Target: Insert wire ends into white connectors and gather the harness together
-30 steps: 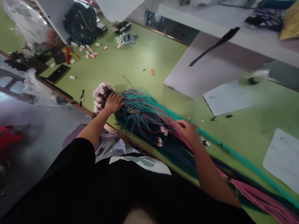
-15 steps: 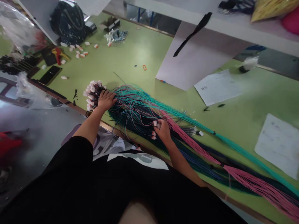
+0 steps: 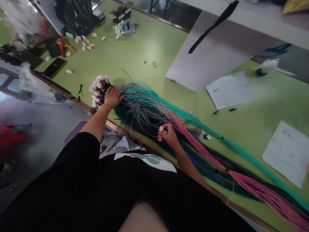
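My left hand point(image 3: 113, 97) lies over the head of a long wire bundle, fingers stretched across it and apart. Just beyond those fingers is a cluster of white connectors point(image 3: 98, 87) on dark wire ends. My right hand point(image 3: 169, 134) pinches a few small white connectors point(image 3: 161, 129) between thumb and fingers, some with orange-pink parts. Between my hands, loose thin wires point(image 3: 137, 111) fan out in a tangle. Teal wires point(image 3: 183, 116), pink wires point(image 3: 193, 139) and dark wires run off to the lower right, tied at points with black bands.
Loose white-and-orange connectors point(image 3: 87, 46), red-yellow pliers point(image 3: 64, 46) and a black phone-like slab point(image 3: 55, 67) lie at the far left of the green table point(image 3: 135, 54). Paper sheets point(image 3: 231, 90) rest at the right. A leaning white board point(image 3: 190, 69) stands under a shelf point(image 3: 253, 22).
The view has shifted slightly. The hanging connectors below my right hand now sit closer to its fingers. My left hand stays on the bundle.
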`<state>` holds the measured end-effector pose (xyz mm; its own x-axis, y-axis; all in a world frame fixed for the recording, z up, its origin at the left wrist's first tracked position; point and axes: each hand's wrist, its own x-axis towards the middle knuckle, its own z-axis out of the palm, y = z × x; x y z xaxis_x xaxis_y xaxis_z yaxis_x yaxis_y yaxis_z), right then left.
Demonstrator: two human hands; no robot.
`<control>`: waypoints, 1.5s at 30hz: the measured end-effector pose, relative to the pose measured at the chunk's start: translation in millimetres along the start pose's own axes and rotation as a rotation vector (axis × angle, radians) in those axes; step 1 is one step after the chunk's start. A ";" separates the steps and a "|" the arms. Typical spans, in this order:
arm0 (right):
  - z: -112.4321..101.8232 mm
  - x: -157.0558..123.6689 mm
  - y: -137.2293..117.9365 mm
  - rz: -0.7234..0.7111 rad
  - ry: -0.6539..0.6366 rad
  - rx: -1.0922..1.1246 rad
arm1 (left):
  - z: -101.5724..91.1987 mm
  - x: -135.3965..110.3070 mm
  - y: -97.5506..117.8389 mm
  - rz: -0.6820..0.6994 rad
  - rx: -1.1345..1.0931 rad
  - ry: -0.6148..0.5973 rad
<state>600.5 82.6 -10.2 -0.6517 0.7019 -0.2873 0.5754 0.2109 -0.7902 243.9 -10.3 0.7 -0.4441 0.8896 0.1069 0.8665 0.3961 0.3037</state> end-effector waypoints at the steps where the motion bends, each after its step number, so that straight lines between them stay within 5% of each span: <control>1: -0.9 -2.5 0.0 -0.002 -0.001 0.002 | -0.1 0.2 0.0 -0.003 0.006 -0.001; 7: 0.6 -18.6 2.2 -0.107 -0.160 -0.049 | -3.9 1.0 3.0 -0.013 0.061 -0.040; 13: 20.5 -19.8 3.1 -0.214 -0.079 -0.200 | -6.9 -0.1 6.7 -0.022 0.159 -0.073; 18: 3.3 -15.4 -3.2 -0.226 -0.083 -0.167 | -15.3 4.2 11.5 -0.057 0.129 -0.131; 22: -20.8 -10.7 -13.6 -0.164 -0.085 -0.026 | -27.3 -5.0 37.3 -0.115 0.082 0.025; 25: -35.9 -8.4 -23.0 -0.087 -0.076 0.058 | -27.6 -32.9 78.9 0.027 -0.052 0.156; 29: -48.5 -8.0 -35.3 -0.007 -0.130 0.149 | -12.1 -76.6 145.1 0.468 -0.223 -0.197; 32: -51.0 -7.9 -41.4 0.045 -0.172 0.240 | -0.8 -87.6 177.0 0.450 -0.169 -0.278; 40: -45.9 -5.2 -51.7 0.240 -0.213 0.768 | -4.3 -59.8 173.3 0.476 -0.296 -0.328; 45: -42.1 -3.5 -62.0 0.300 -0.143 0.882 | -10.6 -53.9 180.7 0.478 -0.360 -0.376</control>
<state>588.0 95.7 62.6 -0.6253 0.5406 -0.5628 0.1853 -0.5976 -0.7801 421.9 11.0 59.9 0.1310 0.9914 -0.0081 0.7892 -0.0993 0.6060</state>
